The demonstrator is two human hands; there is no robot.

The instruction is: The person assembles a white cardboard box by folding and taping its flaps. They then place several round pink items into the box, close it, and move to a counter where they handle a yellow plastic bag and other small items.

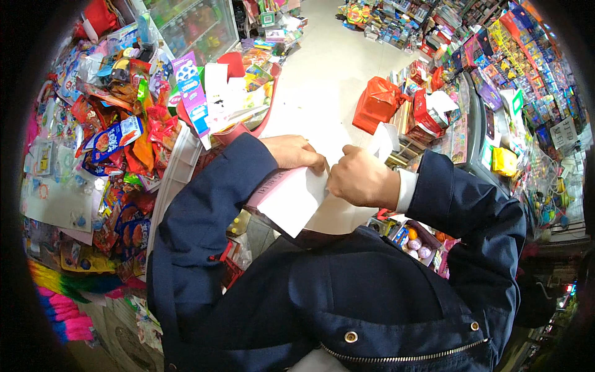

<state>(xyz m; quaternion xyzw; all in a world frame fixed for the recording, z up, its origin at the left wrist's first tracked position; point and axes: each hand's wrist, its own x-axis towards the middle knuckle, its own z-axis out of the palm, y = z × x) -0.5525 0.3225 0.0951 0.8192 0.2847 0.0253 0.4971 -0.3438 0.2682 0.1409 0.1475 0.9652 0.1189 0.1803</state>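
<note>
In front of my chest is a white paper piece with a pink printed strip along its left edge. My left hand grips it at the top edge, fingers bent over it. Close by, my right hand is closed in a pinch on the paper's upper right part. A cream-toned part spreads below my right fist; whether it belongs to the same piece I cannot tell. Behind that fist a white curled flap sticks up. Both sets of fingertips nearly meet, hiding the edge between them.
Colourful snack packets heap up on the left beside a white bin edge. A red-rimmed tub holds papers and a purple box. A red bag stands ahead right, near a dark counter edge and packed shelves.
</note>
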